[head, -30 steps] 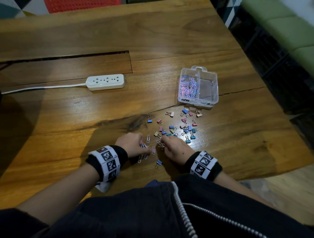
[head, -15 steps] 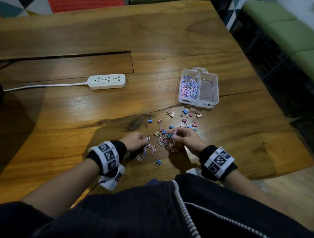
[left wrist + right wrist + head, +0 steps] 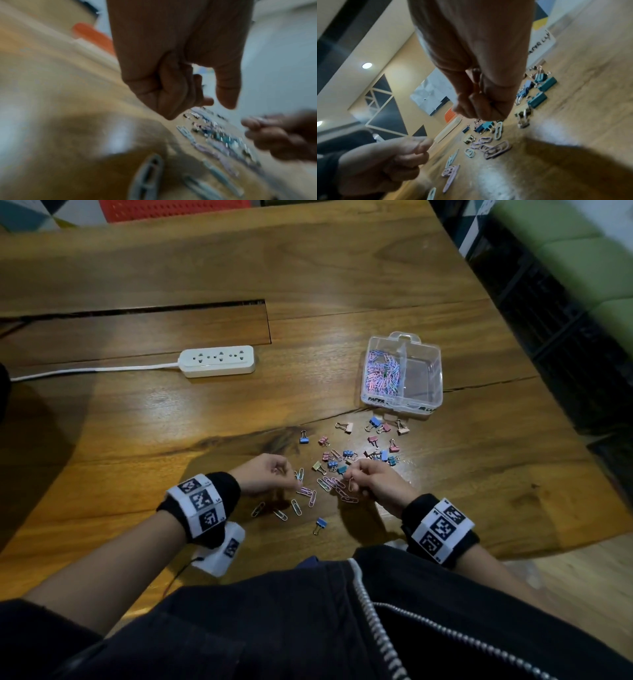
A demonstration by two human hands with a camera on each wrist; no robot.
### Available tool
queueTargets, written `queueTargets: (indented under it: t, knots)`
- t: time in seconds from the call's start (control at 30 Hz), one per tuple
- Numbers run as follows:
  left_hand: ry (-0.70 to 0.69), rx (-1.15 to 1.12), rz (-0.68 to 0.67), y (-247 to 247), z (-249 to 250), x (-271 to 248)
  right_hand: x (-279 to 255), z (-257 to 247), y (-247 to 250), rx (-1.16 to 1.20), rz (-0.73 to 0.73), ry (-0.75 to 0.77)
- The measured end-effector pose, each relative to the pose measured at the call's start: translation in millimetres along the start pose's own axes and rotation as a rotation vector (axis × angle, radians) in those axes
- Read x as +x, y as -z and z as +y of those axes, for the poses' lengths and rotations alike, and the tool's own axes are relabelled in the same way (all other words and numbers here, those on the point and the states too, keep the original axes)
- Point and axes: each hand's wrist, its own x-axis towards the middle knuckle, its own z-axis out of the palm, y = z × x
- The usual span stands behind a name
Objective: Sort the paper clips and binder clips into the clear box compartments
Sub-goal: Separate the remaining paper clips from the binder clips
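The clear box [image 3: 439,378] stands at the right of the wooden table, its left compartment full of paper clips [image 3: 382,371] and its right one bare. Below it lie several coloured binder clips [image 3: 376,453]. Loose paper clips [image 3: 329,484] lie between my hands. My left hand [image 3: 291,477] hovers by a blue paper clip [image 3: 300,474], fingers curled, thumb apart from forefinger in the blurred left wrist view [image 3: 217,102], nothing seen in it. My right hand [image 3: 352,475] is a tight fist [image 3: 479,112] pinching a paper clip [image 3: 350,485] upright.
A white power strip [image 3: 217,361] with its cord lies at the left middle. One blue binder clip [image 3: 320,523] lies alone near my body. A long slot [image 3: 137,309] cuts the tabletop behind. The table's right edge [image 3: 534,344] drops to a dark floor.
My right hand moved up from near my body to the edge of the binder clips with a clip in its fingers. The left hand let clips go; they now lie spread between the hands.
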Motion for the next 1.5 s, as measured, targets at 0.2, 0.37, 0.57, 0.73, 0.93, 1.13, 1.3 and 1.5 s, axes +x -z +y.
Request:
queueTargets:
  t: [0.2, 0.37, 0.57, 0.73, 0.93, 1.13, 1.3, 1.5]
  knots:
    - [-0.069, 0.813, -0.060, -10.8, 1.5, -10.6, -6.5, 15.3, -4.7, -0.712, 0.111, 0.155]
    - [-0.081, 0.582, -0.102, -9.6, -7.2, -9.8, -0.3, 26.2, -11.9, -0.918, 0.196, 0.208]
    - [-0.029, -0.432, -0.077, 5.1, -14.7, -20.0, 1.9, 31.3, -18.8, -0.988, 0.170, 0.286]
    - [-0.042, -0.286, 0.106, 4.7, -19.9, -21.2, -1.0, 30.8, -11.6, -0.965, 0.152, 0.295]
    - [0.130, 0.715, 0.229, -4.0, -28.9, -23.9, -4.0, 17.4, 8.2, -0.238, 0.192, 0.192]
    - [0.103, 0.472, 0.106, -10.5, -32.0, -20.1, -6.6, 9.8, 15.1, 0.359, 0.090, 0.033]
    - [0.073, -0.283, -0.046, -11.8, -19.0, -19.8, -0.4, 12.1, -0.6, -0.522, 0.253, 0.061]
    - [-0.057, -0.736, -0.177, -14.0, -6.5, -11.6, 3.6, 11.1, -15.7, -0.974, 0.374, 0.073]
